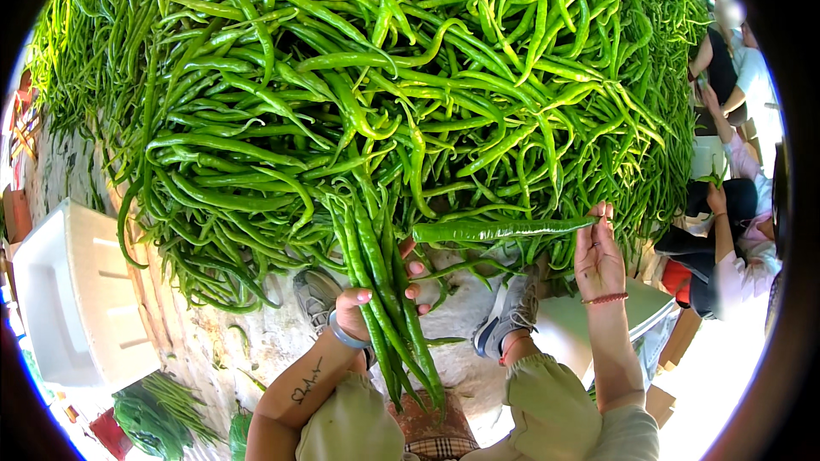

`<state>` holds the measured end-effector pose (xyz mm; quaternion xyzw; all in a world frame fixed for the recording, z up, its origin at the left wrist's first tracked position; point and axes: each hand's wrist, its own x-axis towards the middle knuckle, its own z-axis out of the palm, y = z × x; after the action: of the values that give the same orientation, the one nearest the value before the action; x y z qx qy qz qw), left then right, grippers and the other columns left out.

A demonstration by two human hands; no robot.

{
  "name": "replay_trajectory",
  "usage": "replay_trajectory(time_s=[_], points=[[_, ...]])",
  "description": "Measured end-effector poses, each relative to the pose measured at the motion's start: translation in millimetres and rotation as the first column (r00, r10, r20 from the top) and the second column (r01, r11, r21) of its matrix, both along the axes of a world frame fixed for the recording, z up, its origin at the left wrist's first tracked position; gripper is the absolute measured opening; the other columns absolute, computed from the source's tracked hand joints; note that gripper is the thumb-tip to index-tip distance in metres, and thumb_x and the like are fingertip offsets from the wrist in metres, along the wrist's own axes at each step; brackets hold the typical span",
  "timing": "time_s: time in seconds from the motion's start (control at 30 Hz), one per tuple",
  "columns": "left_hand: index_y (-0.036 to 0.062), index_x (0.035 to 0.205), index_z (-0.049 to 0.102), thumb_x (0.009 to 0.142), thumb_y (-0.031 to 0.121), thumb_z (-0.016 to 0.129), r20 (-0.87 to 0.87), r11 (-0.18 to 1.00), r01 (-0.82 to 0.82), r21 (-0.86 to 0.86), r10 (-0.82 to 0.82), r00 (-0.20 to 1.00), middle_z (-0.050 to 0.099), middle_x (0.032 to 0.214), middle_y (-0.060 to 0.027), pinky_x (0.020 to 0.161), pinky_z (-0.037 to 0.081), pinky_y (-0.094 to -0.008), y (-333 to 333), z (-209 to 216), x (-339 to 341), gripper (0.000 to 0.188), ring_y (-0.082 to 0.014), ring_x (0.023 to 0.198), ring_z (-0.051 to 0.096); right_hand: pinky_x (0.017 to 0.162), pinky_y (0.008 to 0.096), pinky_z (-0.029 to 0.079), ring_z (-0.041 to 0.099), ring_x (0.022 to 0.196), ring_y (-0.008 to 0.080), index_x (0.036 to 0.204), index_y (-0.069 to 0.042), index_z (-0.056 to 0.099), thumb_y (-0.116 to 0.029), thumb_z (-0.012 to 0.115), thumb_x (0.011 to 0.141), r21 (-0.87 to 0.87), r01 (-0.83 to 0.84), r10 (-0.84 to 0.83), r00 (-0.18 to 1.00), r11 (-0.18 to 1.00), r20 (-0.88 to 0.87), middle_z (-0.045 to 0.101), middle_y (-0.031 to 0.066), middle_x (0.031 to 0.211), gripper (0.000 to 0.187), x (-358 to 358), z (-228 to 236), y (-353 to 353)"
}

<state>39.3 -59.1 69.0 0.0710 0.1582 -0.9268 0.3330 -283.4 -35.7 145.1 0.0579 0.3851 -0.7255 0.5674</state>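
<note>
Before one green heap (478, 77), left grip (350, 314) clamps several peppers (373, 258), right grip (598, 263) pinches one pepper (504, 230)

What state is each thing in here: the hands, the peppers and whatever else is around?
Left hand: closed around a bunch.
Bunch of long green chili peppers: gathered, roughly lengthwise.
Right hand: raised, fingertips pinching one pepper.
Single green chili pepper: held near its narrow end, roughly level in the picture.
Green chili pile: loose, tangled, heaped.
White plastic crate: off the pile; fill unclear.
Red bracelet: worn, right wrist.
</note>
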Motion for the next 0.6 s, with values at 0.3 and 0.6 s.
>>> replay_trajectory(time_s=[0.3,0.6], points=[[0.008,0.134,0.022,0.065,0.017,0.061,0.076,0.994,0.109,-0.03,-0.107,0.991,0.043,0.091,-0.005,0.072,0.038,-0.0353,4.5,-3.2,-5.8,0.079,-0.0175,0.077,0.043,0.086,0.028,0.049,0.055,0.098,0.0163,0.101,-0.001,0.053,-0.009,0.045,0.089,0.053,-0.168,0.169,0.985,0.984,-0.019,0.053,0.0095,0.109,0.017,25.0,5.3,-9.0],[0.0055,0.111,0.049,0.064,0.017,0.065,0.292,0.975,0.205,-0.085,-0.172,0.941,0.051,0.083,-0.004,0.073,0.039,-0.0305,9.1,-7.6,-9.6,0.051,-0.0158,0.072,0.047,0.066,0.0198,0.047,0.058,0.079,0.0124,0.1,-0.001,0.055,-0.014,0.05,0.087,-0.036,-0.909,0.844,0.401,0.416,-0.357,0.057,0.0089,0.085,0.02,224.2,27.1,-55.4]])
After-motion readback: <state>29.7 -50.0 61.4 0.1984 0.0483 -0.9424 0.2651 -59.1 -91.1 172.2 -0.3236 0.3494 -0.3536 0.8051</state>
